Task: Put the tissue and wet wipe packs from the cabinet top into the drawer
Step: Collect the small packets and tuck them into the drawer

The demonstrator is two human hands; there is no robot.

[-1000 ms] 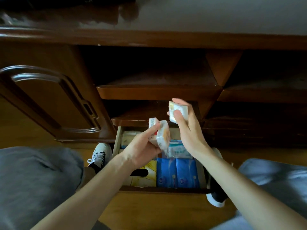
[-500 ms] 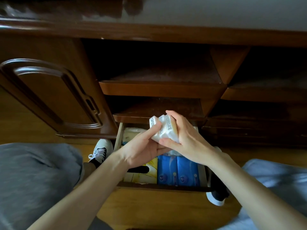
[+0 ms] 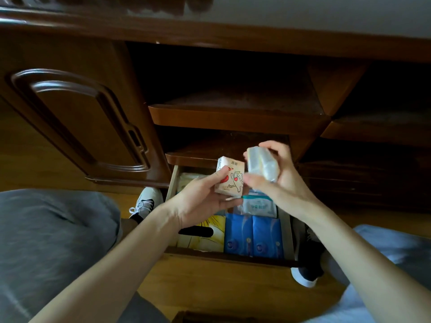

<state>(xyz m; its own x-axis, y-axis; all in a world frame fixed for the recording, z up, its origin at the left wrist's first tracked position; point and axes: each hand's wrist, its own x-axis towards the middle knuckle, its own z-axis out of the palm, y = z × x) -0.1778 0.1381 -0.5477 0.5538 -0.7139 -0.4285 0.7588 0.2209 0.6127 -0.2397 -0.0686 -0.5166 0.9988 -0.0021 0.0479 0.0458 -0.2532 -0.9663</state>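
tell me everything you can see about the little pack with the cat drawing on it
The cat pack is a small pocket tissue pack in glossy cream wrap, printed with a cartoon cat, red hearts and small characters near the top. It looks sealed and full. It stands nearly upright, tilted slightly, printed face toward the camera, held above the open drawer. The left hand holds it, thumb across the front. The right hand's fingertips overlap its right edge.

My forearms (image 3: 121,259) are bare, no sleeves, watch or rings on my fingers (image 3: 268,148). I wear grey trousers (image 3: 46,241). My shoes (image 3: 147,201) are white with dark panels and white laces.
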